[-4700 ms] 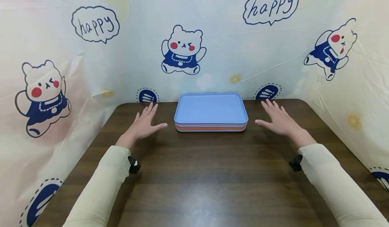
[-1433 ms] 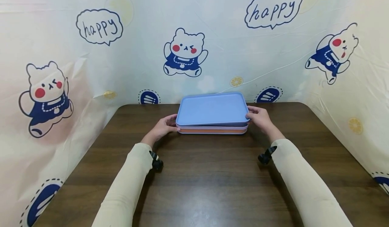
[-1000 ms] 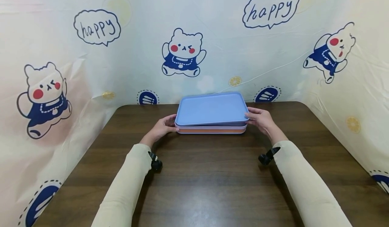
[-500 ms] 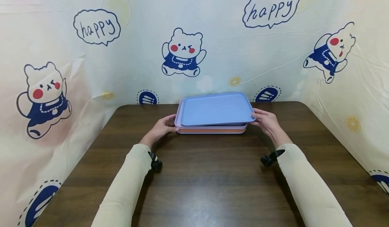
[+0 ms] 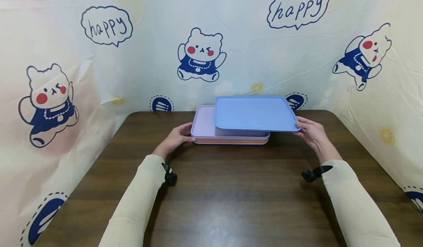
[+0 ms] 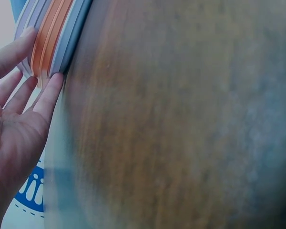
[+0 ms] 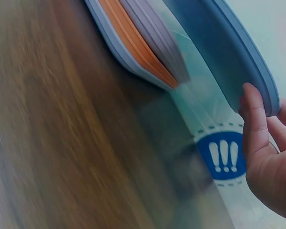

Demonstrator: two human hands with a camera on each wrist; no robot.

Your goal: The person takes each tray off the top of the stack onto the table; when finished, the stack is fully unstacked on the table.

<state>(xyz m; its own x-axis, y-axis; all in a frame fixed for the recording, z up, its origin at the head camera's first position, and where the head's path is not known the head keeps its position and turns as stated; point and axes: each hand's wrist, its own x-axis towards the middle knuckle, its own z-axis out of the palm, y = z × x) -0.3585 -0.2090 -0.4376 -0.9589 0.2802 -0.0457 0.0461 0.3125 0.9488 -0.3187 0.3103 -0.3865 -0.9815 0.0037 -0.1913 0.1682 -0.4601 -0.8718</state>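
A blue tray (image 5: 256, 113) is off the stack, above it and shifted to the right. My right hand (image 5: 310, 131) pinches its right front corner; in the right wrist view the thumb and fingers hold the blue tray's edge (image 7: 229, 52). Below lies a stack of trays (image 5: 231, 140), lilac on top, with orange and pale blue layers under it. At the stack's left end my left hand (image 5: 175, 140) grips the edges, thumb near the front corner. The left wrist view has the left hand's fingers (image 6: 24, 93) against the layered rims.
The stack sits at the far edge of a dark wooden table (image 5: 218, 188). Behind it hangs a pale printed cloth (image 5: 238, 48) with bears and the word happy, also along both sides. Each wrist carries a small black camera (image 5: 170, 175).
My right hand has lifted the blue tray and drawn it right and upward, uncovering the lilac tray. Earlier, both hands came from beside the stack onto it; the left has since stayed there.
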